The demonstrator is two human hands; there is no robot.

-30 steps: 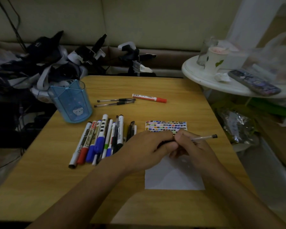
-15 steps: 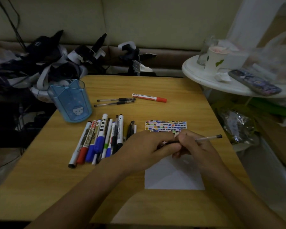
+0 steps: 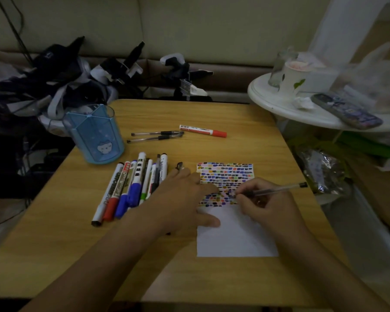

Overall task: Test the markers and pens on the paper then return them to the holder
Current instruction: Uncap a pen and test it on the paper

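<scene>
Right of centre in the frame: right hand (image 3: 265, 207), fingers curled round a clear-barrelled pen (image 3: 271, 190), tip down on the paper (image 3: 234, 235) at the lower edge of the coloured marks, barrel slanting up toward the right. Left of it: left hand (image 3: 189, 199), fingers spread flat, pressing on the paper's left edge, thumb lying on the white part, holding nothing. Paper itself at centre right of the wooden table (image 3: 65, 244), upper half covered in rows of small coloured dashes, lower half blank. Centre left: a row of markers and pens (image 3: 133, 188) lying side by side on the table, just beside the left hand. Upper left of the table: blue holder (image 3: 95, 136), upright, with a small cartoon face on its front. Upper centre: two black pens (image 3: 155, 136) lying parallel, and just right of them a red-capped marker (image 3: 203, 131). Far upper right: a round white side table (image 3: 279, 109) with a cup (image 3: 294, 78) and a phone (image 3: 345, 111).
</scene>
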